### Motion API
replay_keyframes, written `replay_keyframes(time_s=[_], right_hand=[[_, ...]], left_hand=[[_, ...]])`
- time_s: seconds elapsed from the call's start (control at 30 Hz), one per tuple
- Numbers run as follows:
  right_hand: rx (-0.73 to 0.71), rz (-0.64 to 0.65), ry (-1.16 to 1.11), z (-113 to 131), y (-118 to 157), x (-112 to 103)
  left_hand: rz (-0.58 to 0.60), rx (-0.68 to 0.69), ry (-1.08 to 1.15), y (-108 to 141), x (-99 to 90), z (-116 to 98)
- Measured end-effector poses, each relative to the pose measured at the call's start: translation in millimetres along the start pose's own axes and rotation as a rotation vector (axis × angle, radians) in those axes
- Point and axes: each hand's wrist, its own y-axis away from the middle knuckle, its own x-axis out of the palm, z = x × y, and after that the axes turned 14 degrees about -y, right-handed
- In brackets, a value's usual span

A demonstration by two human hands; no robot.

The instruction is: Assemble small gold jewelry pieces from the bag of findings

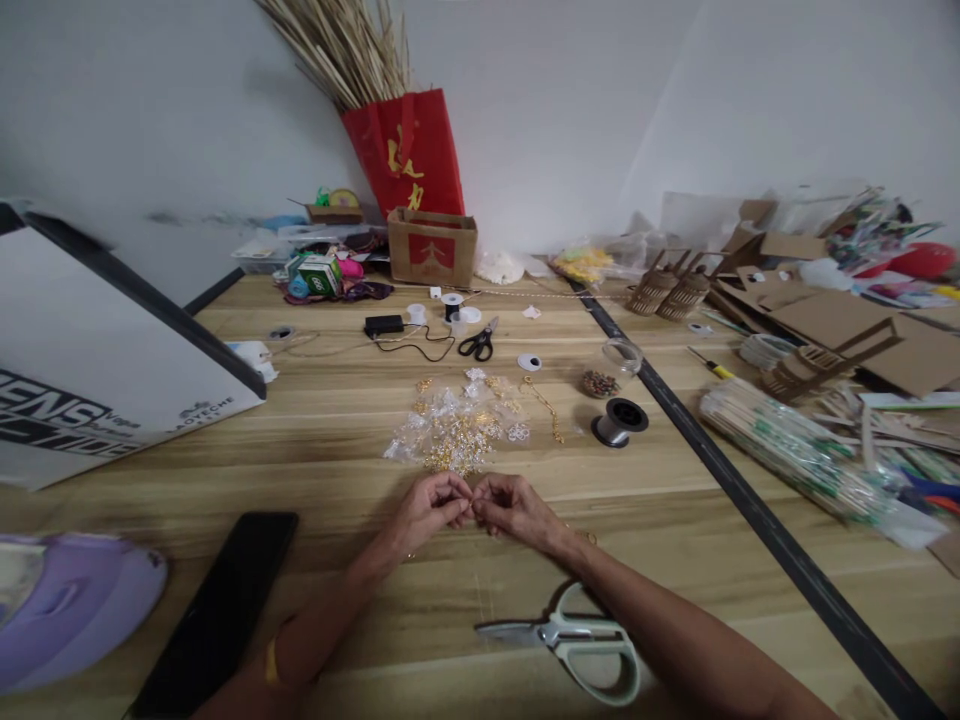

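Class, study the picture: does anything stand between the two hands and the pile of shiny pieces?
Nothing visible does. The pile lies just beyond the left hand and right hand; the pale scissors lie on the near side, out of the way.

Dim, diffuse light casts soft shadows, the gold pieces (456,446) mid-frame blur slightly, and the frame's edges stretch.

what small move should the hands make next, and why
Probably ease the right hand slightly away from the left hand: their fingertips meet beside the gold pieces, and anything pinched there is too small or hidden to check.
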Motion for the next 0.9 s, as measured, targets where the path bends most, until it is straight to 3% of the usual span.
replay_keyframes(time_s=[0.9], right_hand=[[0.018, 0.011, -0.007, -3.2, -0.3, -1.6]], left_hand=[[-0.027, 0.037, -0.036, 1.2, 0.2, 0.0]])
